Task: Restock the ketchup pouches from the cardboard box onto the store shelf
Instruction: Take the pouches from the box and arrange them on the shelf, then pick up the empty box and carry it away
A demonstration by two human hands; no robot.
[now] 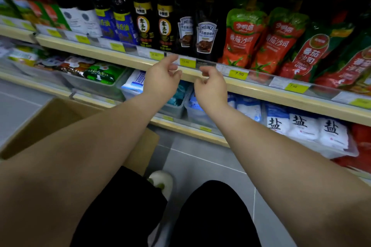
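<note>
Red and green ketchup pouches (244,40) stand upright in a row on the wooden store shelf (251,88), right of centre. More ketchup pouches (313,56) lean further right. The brown cardboard box (54,118) sits on the floor at lower left, mostly hidden by my left arm; its inside is not visible. My left hand (162,80) and my right hand (210,88) hover side by side just in front of the shelf's front edge, below the dark Heinz bottles (204,36). Both hands hold nothing, fingers loosely curled and apart.
Dark sauce bottles (144,24) fill the shelf left of the pouches. Yellow price tags (239,74) line the shelf edge. The lower shelf carries white salt bags (301,126) and grey bins (96,84) of packets. Grey tiled floor (200,158), my dark trousers and a white shoe are below.
</note>
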